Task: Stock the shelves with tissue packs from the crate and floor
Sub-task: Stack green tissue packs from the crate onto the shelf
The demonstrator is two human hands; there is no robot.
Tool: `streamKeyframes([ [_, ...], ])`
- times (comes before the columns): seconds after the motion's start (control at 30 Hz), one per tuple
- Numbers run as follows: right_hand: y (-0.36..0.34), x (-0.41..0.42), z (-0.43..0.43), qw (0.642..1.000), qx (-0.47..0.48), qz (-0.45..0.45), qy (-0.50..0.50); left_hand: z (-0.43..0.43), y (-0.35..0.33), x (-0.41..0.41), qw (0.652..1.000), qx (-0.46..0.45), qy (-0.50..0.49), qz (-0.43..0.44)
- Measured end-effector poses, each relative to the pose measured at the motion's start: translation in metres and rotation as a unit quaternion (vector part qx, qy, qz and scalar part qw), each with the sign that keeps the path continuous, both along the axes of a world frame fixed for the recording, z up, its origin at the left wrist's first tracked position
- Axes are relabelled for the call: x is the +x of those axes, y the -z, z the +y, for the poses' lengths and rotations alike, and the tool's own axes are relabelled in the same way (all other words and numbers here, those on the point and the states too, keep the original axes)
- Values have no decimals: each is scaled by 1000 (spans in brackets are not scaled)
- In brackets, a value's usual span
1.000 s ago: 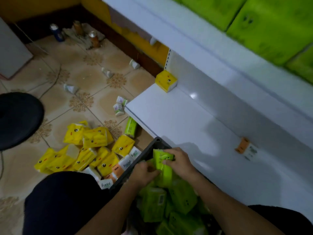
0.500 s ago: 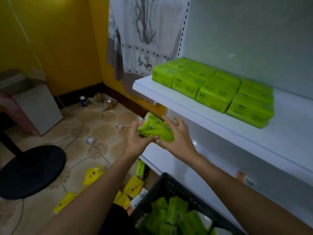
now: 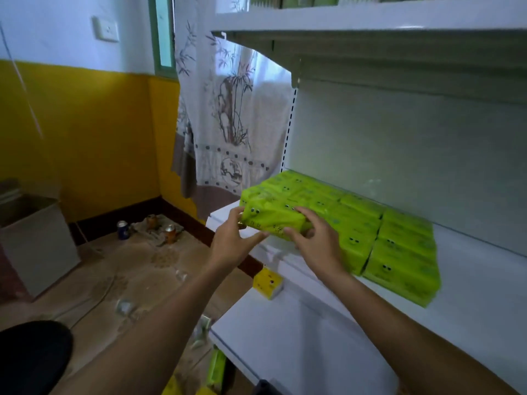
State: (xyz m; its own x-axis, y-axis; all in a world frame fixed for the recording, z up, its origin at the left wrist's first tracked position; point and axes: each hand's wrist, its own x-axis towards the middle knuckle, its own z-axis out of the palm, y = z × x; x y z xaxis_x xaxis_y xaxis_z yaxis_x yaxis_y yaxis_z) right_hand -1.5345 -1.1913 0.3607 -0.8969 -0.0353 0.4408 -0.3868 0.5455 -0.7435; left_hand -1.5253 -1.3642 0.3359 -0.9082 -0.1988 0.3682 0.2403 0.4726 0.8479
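From the head camera, looking down along the shelving, both hands are on one green tissue pack [image 3: 272, 220] with little cartoon eyes printed on it. The left hand [image 3: 236, 242] grips its left end, fingers curled up the side and thumb underneath. The right hand [image 3: 316, 243] grasps the other end, fingers laid over the top and thumb against the front face.

The pack is at the front left corner of the middle shelf [image 3: 484, 280], pressed against the row of green packs [image 3: 399, 246] lined up there. I cannot tell whether it is resting on the shelf or held just above it. The row runs from that corner to the right, two packs deep, close to the back panel.

Above is the upper shelf [image 3: 370, 21], with more goods just visible along its top edge. Below is the lower shelf [image 3: 299, 343], where a single yellow pack [image 3: 268, 283] sits at the back left corner.

On the floor beside the lower shelf a green pack [image 3: 216, 369] stands on edge. Further off, by the yellow wall, two drink cans [image 3: 122, 229] stand near a crumpled cloth. A printed curtain [image 3: 225, 124] hangs behind the shelving, a grey box [image 3: 34, 246] stands at the left, and a black stool [image 3: 31, 357] fills the bottom left corner.
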Motion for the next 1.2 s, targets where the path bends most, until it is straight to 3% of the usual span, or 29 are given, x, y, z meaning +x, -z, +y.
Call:
streamKeyframes([
  [0.13, -11, -50, 7, 997, -18, 7, 72, -3, 1, -47, 987, -157, 21, -29],
  [0.23, -15, -85, 14, 997, 24, -7, 77, 0, 9, -74, 969, -239, 30, -47],
  [0.37, -7, -133, 21, 990, 84, -65, 93, 9, 40, -93, 912, -363, 14, -191],
  [0.93, -12, -231, 13, 987, 52, -86, 123, 13, 67, -87, 939, -319, -71, -108],
  [1.2, -11, -241, 11, 987, -23, -93, 131, 13, 69, -90, 937, -324, -79, -107],
])
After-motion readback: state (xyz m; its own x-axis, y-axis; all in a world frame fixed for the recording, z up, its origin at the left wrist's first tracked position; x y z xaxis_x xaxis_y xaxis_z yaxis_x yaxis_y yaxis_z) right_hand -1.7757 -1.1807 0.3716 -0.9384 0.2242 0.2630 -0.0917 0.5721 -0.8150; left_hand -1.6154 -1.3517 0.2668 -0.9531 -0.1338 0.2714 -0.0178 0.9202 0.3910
